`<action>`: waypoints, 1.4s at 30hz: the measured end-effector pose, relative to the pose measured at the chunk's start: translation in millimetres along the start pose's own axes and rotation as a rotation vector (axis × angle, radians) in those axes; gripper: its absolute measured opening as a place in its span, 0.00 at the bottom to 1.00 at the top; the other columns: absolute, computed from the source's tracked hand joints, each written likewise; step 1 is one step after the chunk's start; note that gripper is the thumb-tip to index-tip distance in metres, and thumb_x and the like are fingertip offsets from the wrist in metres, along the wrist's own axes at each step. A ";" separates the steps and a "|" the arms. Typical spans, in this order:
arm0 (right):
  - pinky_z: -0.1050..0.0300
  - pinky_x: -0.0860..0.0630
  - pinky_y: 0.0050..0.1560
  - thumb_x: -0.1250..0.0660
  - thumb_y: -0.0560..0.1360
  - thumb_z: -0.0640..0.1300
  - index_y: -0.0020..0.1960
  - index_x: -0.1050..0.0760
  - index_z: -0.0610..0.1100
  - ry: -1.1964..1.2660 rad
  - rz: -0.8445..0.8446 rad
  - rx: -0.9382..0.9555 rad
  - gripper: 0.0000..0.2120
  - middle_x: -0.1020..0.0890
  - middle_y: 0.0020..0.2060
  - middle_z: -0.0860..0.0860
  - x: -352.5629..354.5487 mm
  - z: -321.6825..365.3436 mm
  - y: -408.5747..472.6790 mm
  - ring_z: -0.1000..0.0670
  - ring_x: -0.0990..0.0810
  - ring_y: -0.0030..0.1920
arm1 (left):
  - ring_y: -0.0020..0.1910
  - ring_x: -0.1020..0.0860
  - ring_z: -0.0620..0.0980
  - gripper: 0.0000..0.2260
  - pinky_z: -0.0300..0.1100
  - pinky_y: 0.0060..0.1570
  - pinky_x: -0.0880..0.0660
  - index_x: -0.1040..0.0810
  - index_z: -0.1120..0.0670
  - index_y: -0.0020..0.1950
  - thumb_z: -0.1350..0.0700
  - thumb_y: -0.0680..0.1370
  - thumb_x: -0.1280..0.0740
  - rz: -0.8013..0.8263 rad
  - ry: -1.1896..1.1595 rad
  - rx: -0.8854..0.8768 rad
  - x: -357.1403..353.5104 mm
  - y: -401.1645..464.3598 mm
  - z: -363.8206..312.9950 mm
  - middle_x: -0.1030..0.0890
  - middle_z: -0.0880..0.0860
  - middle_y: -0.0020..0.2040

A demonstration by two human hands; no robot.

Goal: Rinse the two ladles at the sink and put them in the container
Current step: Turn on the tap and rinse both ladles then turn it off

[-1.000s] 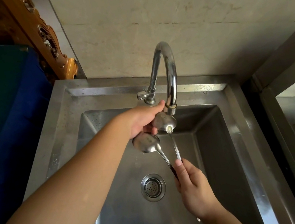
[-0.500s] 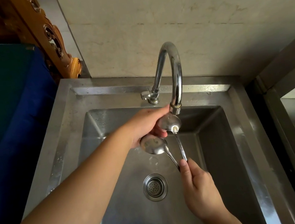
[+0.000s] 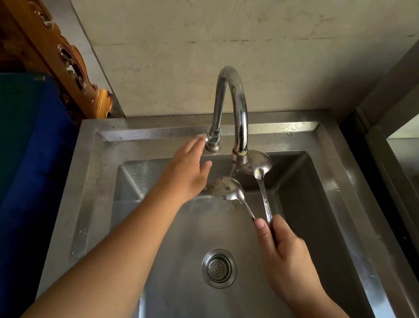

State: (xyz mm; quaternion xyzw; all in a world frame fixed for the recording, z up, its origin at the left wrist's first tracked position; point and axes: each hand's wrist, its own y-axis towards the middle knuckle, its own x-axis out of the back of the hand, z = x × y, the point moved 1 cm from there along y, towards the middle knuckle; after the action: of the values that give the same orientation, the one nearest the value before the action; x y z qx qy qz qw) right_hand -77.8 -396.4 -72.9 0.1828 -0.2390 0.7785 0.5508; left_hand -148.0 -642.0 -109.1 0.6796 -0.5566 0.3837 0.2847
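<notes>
Steel ladles (image 3: pixel 245 180), two, are held by their handles in the clenched right hand (image 3: pixel 284 255), bowls under the tap spout (image 3: pixel 240 150) at frame centre, over the sink (image 3: pixel 348 190). Left hand (image 3: pixel 188 173), spread and empty, has been moved off the bowls toward the tap lever (image 3: pixel 206 139). Water flow is possibly present; unclear. Risk: handles slipping when wet; splashing from the bowls. Container not seen.

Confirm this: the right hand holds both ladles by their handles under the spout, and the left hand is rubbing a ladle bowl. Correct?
Not quite. In the head view the left hand is off the ladles, open and reaching toward the faucet handle. The right hand does hold both handles.
</notes>
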 end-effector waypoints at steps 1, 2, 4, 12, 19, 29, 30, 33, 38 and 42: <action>0.50 0.36 0.29 0.47 0.74 0.69 0.35 0.40 0.50 0.001 -0.003 -0.005 0.23 0.28 0.21 0.55 0.7 0.0 0.8 0.53 0.37 0.23 | 0.79 0.43 0.51 0.28 0.49 0.74 0.41 0.47 0.52 0.82 0.51 0.83 0.40 0.013 0.010 0.006 -1.9 -2.3 1.4 0.44 0.50 0.82; 0.50 0.36 0.29 0.47 0.74 0.69 0.35 0.40 0.51 0.002 -0.005 -0.009 0.22 0.28 0.21 0.55 0.9 -0.2 1.5 0.53 0.37 0.23 | 0.79 0.43 0.51 0.29 0.49 0.74 0.41 0.48 0.51 0.82 0.52 0.83 0.41 0.016 0.014 0.015 -2.8 -4.2 1.6 0.46 0.49 0.82; 0.51 0.36 0.28 0.47 0.75 0.69 0.35 0.39 0.53 0.007 -0.006 -0.015 0.21 0.28 0.22 0.55 0.3 -1.4 2.8 0.53 0.37 0.23 | 0.79 0.43 0.51 0.29 0.50 0.73 0.39 0.49 0.50 0.82 0.52 0.83 0.41 0.017 0.000 0.038 -3.2 -6.7 -0.1 0.47 0.47 0.82; 0.57 0.34 0.27 0.41 0.77 0.66 0.33 0.38 0.53 0.044 0.013 -0.037 0.21 0.27 0.23 0.58 -10.0 -1.6 1.3 0.56 0.35 0.24 | 0.72 0.30 0.58 0.41 0.52 0.62 0.25 0.54 0.48 0.82 0.67 0.76 0.37 0.180 -0.068 0.143 -11.6 -24.0 -9.3 0.58 0.41 0.82; 0.51 0.30 0.35 0.41 0.82 0.59 0.35 0.35 0.45 0.174 0.052 -0.200 0.23 0.29 0.27 0.53 -16.4 -2.6 -2.9 0.52 0.32 0.30 | 0.49 0.19 0.45 0.15 0.41 0.46 0.25 0.17 0.47 0.56 0.58 0.78 0.40 0.038 -0.671 0.306 -31.5 -81.9 -32.5 0.16 0.52 0.54; 0.62 0.29 0.25 0.46 0.84 0.57 0.48 0.21 0.49 0.228 0.213 -0.290 0.19 0.21 0.27 0.56 -28.1 -3.4 -28.2 0.58 0.24 0.24 | 0.49 0.14 0.53 0.08 0.43 0.50 0.19 0.12 0.54 0.48 0.55 0.80 0.32 0.124 -1.366 0.559 -55.1 -158.8 -65.0 0.12 0.57 0.47; 0.59 0.27 0.23 0.47 0.84 0.57 0.50 0.21 0.48 0.191 0.231 -0.292 0.20 0.20 0.29 0.53 -26.0 -5.0 -30.4 0.55 0.23 0.24 | 0.48 0.14 0.54 0.08 0.44 0.48 0.19 0.12 0.55 0.47 0.56 0.80 0.32 0.123 -1.394 0.581 -54.6 -162.0 -63.8 0.12 0.57 0.47; 0.48 0.19 0.34 0.48 0.83 0.57 0.46 0.23 0.48 -0.004 0.243 -0.281 0.21 0.17 0.38 0.43 -14.9 -14.3 -33.9 0.44 0.16 0.35 | 0.47 0.14 0.58 0.07 0.50 0.48 0.18 0.14 0.58 0.49 0.58 0.80 0.31 0.089 -1.419 0.646 -46.5 -169.6 -58.4 0.13 0.59 0.46; 0.47 0.21 0.51 0.50 0.84 0.52 0.52 0.21 0.47 -0.405 0.288 -0.152 0.20 0.16 0.48 0.46 26.4 -30.7 -40.3 0.42 0.17 0.50 | 0.35 0.16 0.52 0.07 0.49 0.37 0.16 0.15 0.60 0.50 0.58 0.78 0.28 -0.028 -0.989 0.645 -18.3 -184.3 -49.9 0.13 0.57 0.40; 0.49 0.20 0.45 0.50 0.84 0.49 0.60 0.25 0.50 -0.695 0.240 0.052 0.16 0.21 0.53 0.46 60.4 -20.8 -44.3 0.42 0.17 0.48 | 0.39 0.17 0.54 0.06 0.47 0.45 0.20 0.14 0.59 0.46 0.60 0.76 0.31 0.000 -0.265 0.509 8.5 -196.3 -53.7 0.13 0.58 0.40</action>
State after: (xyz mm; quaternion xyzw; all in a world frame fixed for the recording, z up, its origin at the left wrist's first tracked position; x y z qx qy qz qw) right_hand -56.0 -325.6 -49.3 0.4211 -0.4118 0.7347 0.3367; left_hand 33.1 -560.0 -64.9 0.7736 -0.4747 0.4188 0.0295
